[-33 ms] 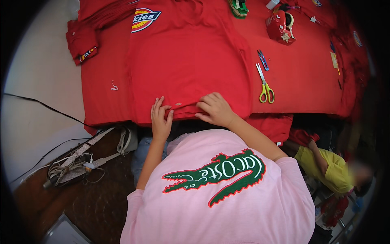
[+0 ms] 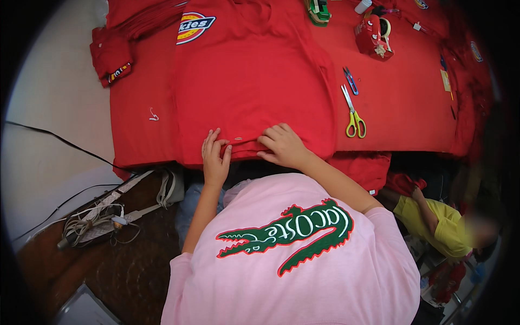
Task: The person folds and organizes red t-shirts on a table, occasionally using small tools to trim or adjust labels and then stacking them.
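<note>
A red shirt (image 2: 254, 81) with an oval logo patch lies spread over the red-covered table, its bottom edge towards me. My left hand (image 2: 215, 154) is at that edge, thumb and index finger closed on the fabric, the other fingers resting on top. To its right, my right hand (image 2: 284, 145) pinches the same hem with curled fingers. Between the two hands the hem is folded slightly up, and a small pale spot or scrap (image 2: 238, 138) shows on the cloth; I cannot tell which.
Yellow-handled scissors (image 2: 355, 116) and blue thread snips (image 2: 351, 81) lie right of the shirt. Beyond them stands a red tape dispenser (image 2: 371, 39), with a green tool (image 2: 318, 12) nearby. Cables (image 2: 89, 225) trail at lower left. Another person in yellow (image 2: 433, 222) is at lower right.
My right hand has shifted slightly left along the hem, towards my left hand. My left hand keeps its hold, almost still.
</note>
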Tool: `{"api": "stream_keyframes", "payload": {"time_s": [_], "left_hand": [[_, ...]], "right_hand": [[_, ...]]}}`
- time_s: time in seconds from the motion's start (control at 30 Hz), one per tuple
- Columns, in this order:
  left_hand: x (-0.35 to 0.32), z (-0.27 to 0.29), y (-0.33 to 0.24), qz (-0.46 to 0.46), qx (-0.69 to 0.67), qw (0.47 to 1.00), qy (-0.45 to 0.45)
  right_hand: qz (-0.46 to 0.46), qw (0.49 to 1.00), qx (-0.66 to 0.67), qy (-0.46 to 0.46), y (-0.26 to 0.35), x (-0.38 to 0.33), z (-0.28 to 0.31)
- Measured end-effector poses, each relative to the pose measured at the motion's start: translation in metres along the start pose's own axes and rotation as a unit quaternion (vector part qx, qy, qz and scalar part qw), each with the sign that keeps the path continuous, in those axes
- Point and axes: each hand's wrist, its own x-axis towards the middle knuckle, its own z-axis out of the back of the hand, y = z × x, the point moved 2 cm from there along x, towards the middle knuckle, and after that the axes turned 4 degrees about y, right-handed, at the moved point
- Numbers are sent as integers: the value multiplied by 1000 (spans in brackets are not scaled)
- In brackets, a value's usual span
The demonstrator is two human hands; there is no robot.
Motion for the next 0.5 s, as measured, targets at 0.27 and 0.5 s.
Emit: {"api": "stream_keyframes", "payload": {"time_s": [0.27,0.5], "left_hand": [[28,-21,-34,11,67,997,48],[92,19,50,131,81,970,-186]], "right_hand": [[-86,996,-15,-33,-1,29,-5],[-130,918,222,-302,55,113,188]]}}
